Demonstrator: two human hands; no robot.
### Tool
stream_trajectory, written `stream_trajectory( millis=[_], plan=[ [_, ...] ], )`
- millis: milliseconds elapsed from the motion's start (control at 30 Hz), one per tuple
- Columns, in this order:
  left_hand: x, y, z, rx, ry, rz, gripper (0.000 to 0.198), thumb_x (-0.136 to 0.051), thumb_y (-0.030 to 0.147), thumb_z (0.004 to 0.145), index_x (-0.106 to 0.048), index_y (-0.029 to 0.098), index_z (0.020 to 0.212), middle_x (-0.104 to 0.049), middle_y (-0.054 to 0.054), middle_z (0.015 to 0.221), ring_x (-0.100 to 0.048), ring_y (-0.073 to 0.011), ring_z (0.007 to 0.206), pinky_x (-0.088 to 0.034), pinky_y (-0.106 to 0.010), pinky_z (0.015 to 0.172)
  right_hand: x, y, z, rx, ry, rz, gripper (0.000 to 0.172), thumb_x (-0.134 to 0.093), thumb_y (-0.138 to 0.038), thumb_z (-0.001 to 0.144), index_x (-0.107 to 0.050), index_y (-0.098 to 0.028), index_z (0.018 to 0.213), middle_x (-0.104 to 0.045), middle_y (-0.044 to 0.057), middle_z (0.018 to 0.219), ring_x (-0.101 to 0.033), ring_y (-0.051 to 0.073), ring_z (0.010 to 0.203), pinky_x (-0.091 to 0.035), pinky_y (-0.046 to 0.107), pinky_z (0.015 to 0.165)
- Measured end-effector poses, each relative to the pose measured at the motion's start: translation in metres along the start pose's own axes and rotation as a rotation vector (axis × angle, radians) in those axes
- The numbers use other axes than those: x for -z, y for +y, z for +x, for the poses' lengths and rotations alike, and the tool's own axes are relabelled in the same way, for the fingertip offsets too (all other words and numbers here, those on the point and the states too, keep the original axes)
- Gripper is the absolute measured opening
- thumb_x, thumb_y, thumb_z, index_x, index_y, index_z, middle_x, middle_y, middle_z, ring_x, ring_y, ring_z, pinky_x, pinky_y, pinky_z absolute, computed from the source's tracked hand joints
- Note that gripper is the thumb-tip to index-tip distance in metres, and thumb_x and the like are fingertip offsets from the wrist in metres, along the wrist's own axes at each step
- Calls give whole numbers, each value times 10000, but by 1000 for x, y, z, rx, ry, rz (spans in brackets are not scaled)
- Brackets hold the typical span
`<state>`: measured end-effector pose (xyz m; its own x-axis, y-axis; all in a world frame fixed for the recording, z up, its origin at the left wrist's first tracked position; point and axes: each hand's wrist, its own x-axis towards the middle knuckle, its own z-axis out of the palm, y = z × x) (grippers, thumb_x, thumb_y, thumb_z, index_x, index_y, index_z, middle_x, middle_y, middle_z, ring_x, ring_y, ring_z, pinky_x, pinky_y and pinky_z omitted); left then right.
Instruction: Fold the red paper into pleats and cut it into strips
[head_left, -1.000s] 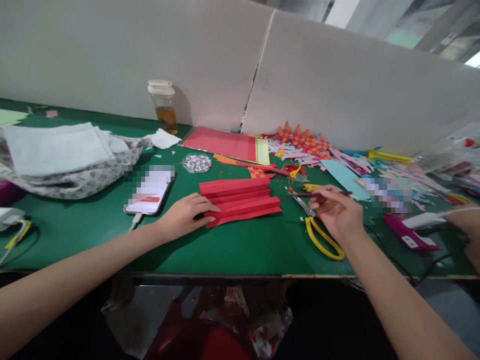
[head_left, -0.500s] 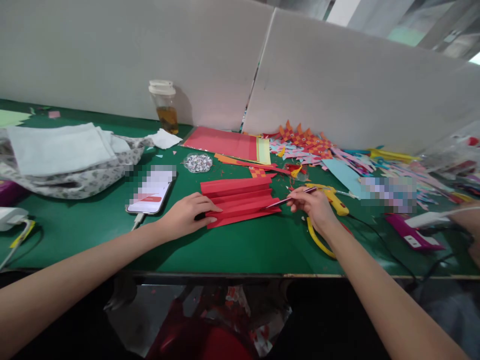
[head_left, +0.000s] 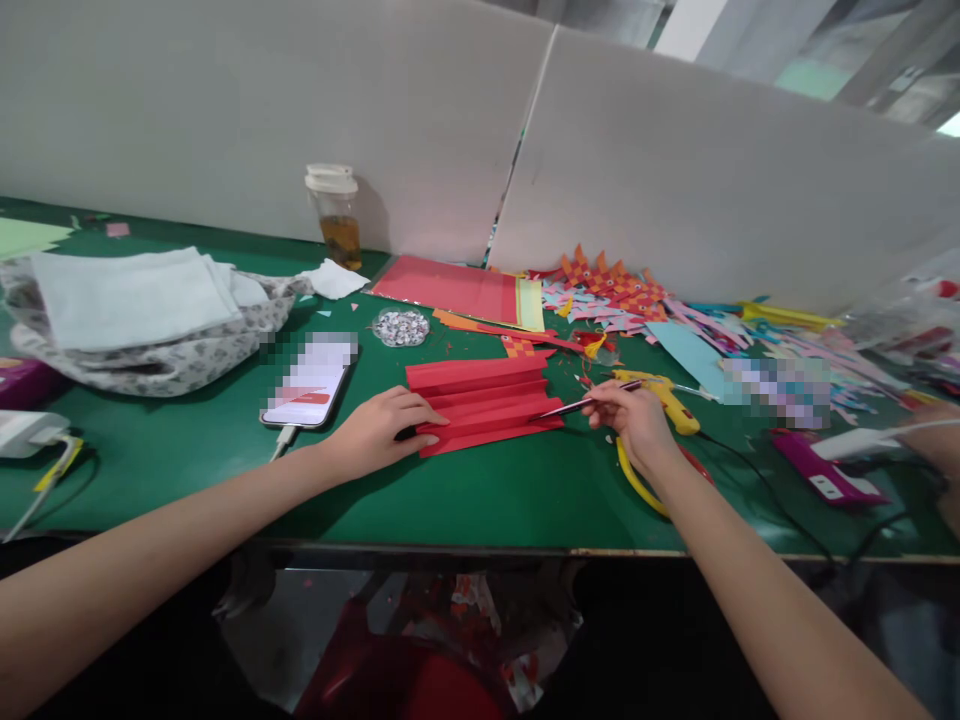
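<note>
A red accordion-folded paper [head_left: 484, 400] lies on the green table [head_left: 480, 490]. My left hand [head_left: 379, 428] presses its left edge with the fingers curled over the folds. My right hand [head_left: 628, 412] pinches a thin dark pencil [head_left: 577, 405] whose tip touches the paper's right edge. Yellow-handled scissors [head_left: 637, 478] lie partly under my right wrist, and a yellow glue gun [head_left: 664, 395] sits just behind that hand.
A phone [head_left: 307, 385] lies left of the paper, with a dish of googly eyes [head_left: 400, 327] and red and yellow sheets [head_left: 457, 290] behind. A jar [head_left: 335, 215] stands by the divider. A cloth bag [head_left: 142, 330] sits left. Paper scraps [head_left: 675, 310] cover the right. Another person's hand [head_left: 930, 430] shows at the right edge.
My right hand moved left from above the scissors, turning the pencil so its tip now meets the red paper's right edge. My left hand stayed put.
</note>
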<state>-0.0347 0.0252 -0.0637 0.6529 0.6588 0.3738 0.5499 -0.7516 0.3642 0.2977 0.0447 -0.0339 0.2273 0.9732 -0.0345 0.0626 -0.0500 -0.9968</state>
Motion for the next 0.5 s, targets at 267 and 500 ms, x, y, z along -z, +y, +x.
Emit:
stream_trajectory(
  millis=[267, 500],
  plan=[
    [0, 1, 1, -1, -5, 0, 225, -491, 327, 876, -622, 230, 1031, -645, -36, 981, -558, -169, 894, -456, -313, 792, 11, 9, 4, 1, 17, 32, 64, -629, -218, 539, -602, -167, 510, -596, 22, 459, -517, 116, 372, -423, 241, 387],
    [0, 0, 1, -1, 0, -3, 231, -489, 337, 874, -624, 225, 1023, -650, -42, 966, -563, -175, 890, -459, -322, 784, 32, 7, 11, 24, 86, 33, 61, -609, -206, 556, -577, -182, 511, -584, 14, 455, -488, 109, 363, -389, 239, 368]
  ],
)
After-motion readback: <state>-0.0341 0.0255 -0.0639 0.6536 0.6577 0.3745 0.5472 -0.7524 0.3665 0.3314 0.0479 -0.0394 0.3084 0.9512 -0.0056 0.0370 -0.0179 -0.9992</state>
